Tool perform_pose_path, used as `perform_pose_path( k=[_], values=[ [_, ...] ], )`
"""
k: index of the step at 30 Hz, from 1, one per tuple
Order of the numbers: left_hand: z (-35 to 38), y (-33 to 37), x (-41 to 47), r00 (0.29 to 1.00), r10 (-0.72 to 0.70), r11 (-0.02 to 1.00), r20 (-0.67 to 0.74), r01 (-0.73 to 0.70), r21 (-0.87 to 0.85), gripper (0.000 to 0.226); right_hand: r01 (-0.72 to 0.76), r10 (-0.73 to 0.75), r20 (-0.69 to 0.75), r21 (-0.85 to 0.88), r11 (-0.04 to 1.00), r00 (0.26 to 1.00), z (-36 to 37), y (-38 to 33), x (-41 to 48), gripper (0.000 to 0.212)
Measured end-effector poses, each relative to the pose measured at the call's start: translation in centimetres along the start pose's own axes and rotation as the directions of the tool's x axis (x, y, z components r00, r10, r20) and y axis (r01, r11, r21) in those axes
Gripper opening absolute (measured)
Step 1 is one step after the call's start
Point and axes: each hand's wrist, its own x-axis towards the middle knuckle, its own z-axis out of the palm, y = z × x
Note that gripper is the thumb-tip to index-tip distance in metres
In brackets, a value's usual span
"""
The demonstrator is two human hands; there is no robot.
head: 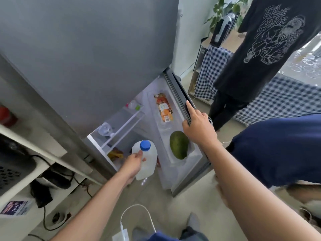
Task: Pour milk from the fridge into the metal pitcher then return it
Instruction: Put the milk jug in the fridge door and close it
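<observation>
The fridge [86, 58] stands with its upper door closed and its lower door [180, 94] swung open to the person's right. The door's inner shelves hold a large green fruit [178, 145] and, further in, an orange juice carton [164, 108]. The metal pitcher is not in view.

The right hand [198, 126] is clamped on the top edge of the open door, fingers hooked over it, holding it wide. The left hand [134, 164] is closed around the shoulder of the milk jug [147, 162], just below the blue cap [145, 145]. The jug is upright at the mouth of the lower compartment, in front of the shelves; whether it rests on anything cannot be told.

Assessment: the jug looks well filled, so likely heavy for a one-handed hold. Its thin plastic walls will probably flex under a squeeze, and chilled plastic may be slick. The firmest hold should be the moulded handle or neck, with the cap kept on until pouring.
</observation>
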Motion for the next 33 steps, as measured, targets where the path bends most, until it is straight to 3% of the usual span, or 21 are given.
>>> perform_pose_path(
  k=[4,8,18,21,24,29,33],
  values=[
    [1.6,0.0,1.0,0.998,-0.058,0.978,-0.021,0.053,-0.200,0.058,0.024,-0.024,-0.008,0.011,1.000,1.000,-0.9,1.5,0.5,0.080],
    [3.1,-0.8,1.9,0.992,-0.126,0.858,0.005,0.111,-0.502,0.052,0.042,-0.042,0.003,0.006,0.999,0.999,-1.5,2.7,1.0,0.080],
    [8.0,-3.1,4.8,0.975,-0.224,0.706,0.010,0.169,-0.688,0.031,0.087,-0.088,-0.027,-0.043,0.995,0.996,-0.7,3.2,1.3,0.080],
    [9.7,-2.2,4.3,0.973,-0.232,0.722,-0.009,0.166,-0.671,0.035,0.090,-0.091,-0.027,-0.025,0.996,0.996,-0.4,3.0,1.1,0.081],
    [10.6,-2.3,4.7,0.985,-0.170,0.809,0.039,0.162,-0.565,0.035,0.065,-0.065,-0.028,0.012,0.998,0.998,0.0,2.9,1.2,0.080],
    [11.9,-3.1,4.9,0.988,0.018,0.982,0.155,0.012,-0.188,0.036,0.022,-0.020,-0.033,0.087,0.996,0.999,0.5,2.5,1.3,0.072],
    [12.3,-2.7,4.2,0.983,0.039,0.996,0.179,-0.053,0.074,0.032,0.031,-0.029,-0.030,0.072,0.997,0.999,1.0,2.2,1.5,0.072]
  ],
)
